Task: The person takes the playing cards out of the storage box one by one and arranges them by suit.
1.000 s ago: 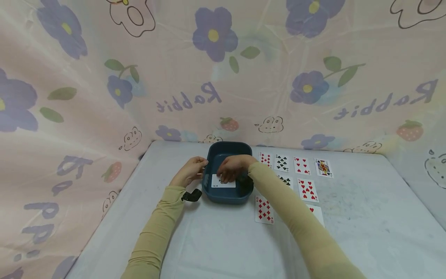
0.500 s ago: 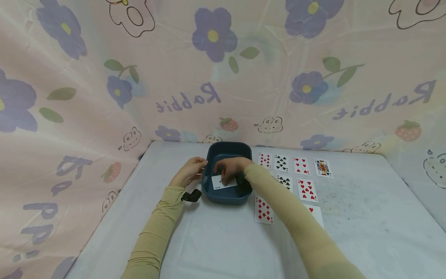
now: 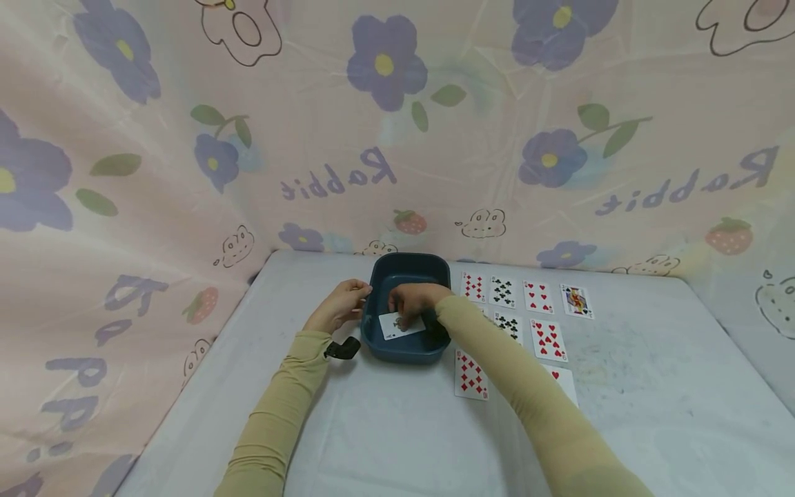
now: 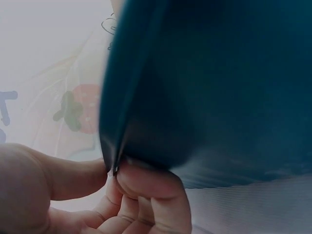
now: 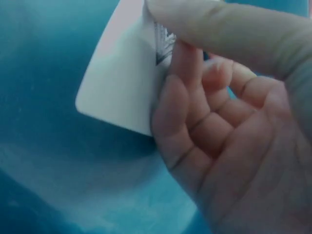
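Note:
A dark blue plastic basin [image 3: 406,355] stands on the white-covered table. My left hand [image 3: 340,305] pinches its left rim between thumb and forefinger, which the left wrist view shows closely at the rim [image 4: 114,141]. Inside the basin, a white playing card [image 3: 391,327] with a black centre mark lies at a slant. My right hand [image 3: 417,302] reaches in from the right and pinches this card [image 5: 117,83] between thumb and fingers. The fingers hide part of its face. Whether more cards lie beneath it I cannot tell.
Right of the basin, face-up playing cards lie in rows, among them a ten of diamonds [image 3: 471,376], a heart card [image 3: 549,339] and a picture card [image 3: 577,301]. My right forearm [image 3: 515,379] covers some. A flower-printed curtain [image 3: 397,138] rises behind the table.
The card in the basin has turned from nearly square to a slant under my right hand, whose fingers have shifted slightly. My left hand has stayed at the rim.

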`<state>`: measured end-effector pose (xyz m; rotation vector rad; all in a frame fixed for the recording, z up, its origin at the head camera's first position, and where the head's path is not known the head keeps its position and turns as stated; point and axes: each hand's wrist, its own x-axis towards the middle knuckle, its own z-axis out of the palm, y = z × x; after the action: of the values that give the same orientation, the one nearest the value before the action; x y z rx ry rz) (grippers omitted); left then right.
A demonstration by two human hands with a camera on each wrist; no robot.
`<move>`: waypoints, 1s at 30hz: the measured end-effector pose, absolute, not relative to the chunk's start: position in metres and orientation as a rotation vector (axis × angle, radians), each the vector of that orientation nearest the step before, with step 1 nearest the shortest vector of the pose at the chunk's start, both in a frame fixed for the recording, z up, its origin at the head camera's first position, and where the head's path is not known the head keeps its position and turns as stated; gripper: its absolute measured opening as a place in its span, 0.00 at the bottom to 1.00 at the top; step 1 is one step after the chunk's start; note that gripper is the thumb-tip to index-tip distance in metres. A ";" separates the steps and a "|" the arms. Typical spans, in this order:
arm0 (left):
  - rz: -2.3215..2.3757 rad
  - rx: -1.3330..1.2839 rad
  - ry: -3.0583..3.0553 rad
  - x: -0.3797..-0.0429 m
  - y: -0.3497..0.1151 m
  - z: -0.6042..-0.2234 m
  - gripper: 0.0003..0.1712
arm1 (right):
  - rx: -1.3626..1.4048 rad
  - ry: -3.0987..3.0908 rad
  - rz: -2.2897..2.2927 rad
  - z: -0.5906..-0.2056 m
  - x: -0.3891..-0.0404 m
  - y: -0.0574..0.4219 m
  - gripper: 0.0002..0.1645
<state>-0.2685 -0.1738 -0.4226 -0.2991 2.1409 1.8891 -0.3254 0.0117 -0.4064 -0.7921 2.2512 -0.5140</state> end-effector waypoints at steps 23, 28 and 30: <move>1.858 -0.288 2.182 -0.271 -0.175 -0.424 0.10 | -0.921 2.492 -0.885 -0.364 -0.322 0.048 0.05; 1.832 -0.291 2.191 -0.271 -0.177 -0.423 0.10 | -0.708 2.436 -1.185 -0.355 -0.315 0.083 0.07; 1.828 -0.287 2.189 -0.271 -0.177 -0.422 0.10 | -0.642 2.413 -1.283 -0.354 -0.310 0.101 0.09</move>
<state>-0.2714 -0.1766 -0.4224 -0.2871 2.1891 1.8284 -0.3102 0.1010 -0.3541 -0.6422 2.4132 -1.2831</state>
